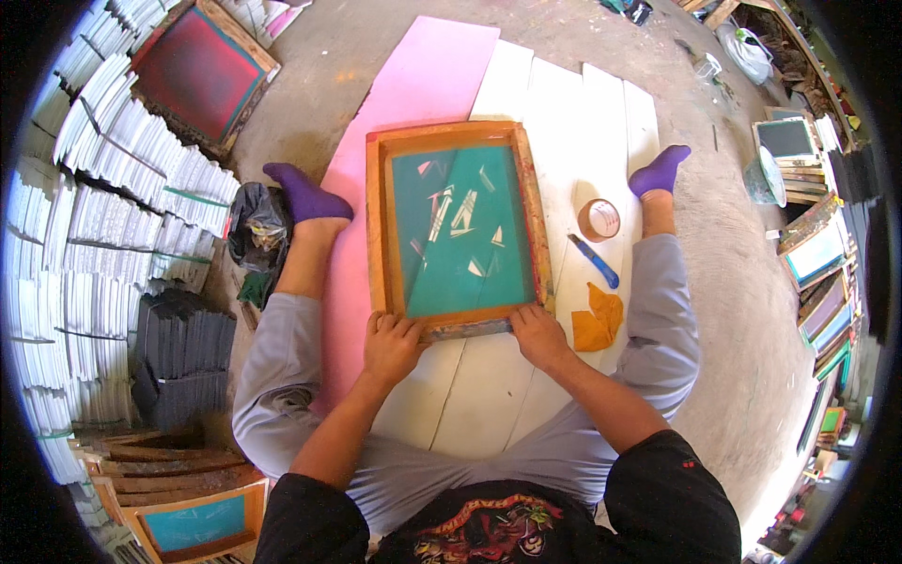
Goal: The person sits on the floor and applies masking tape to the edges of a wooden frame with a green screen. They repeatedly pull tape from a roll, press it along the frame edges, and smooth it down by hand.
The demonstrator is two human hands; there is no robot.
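Note:
A wooden-framed printing screen (458, 324) with teal mesh lies between my legs, over pink and white sheets. Several small pale paper scraps or strips (462, 214) show on the mesh. My left hand (393, 346) grips the frame's near left corner, fingers curled over the wood. At the near right corner my right hand (538, 334) holds the same frame, fingers closed over its edge. To the right lie a roll of tape (599, 220), a blue utility knife (595, 261) and an orange-yellow cloth-like piece (597, 318).
Tied stacks of white paper (113, 216) line the left side, with a dark stack (186, 348) and a black plastic bag (258, 226) nearby. A red screen (199, 75) leans at the back left. More framed screens (816, 249) stand along the right. Pink board (427, 70) extends beyond the frame.

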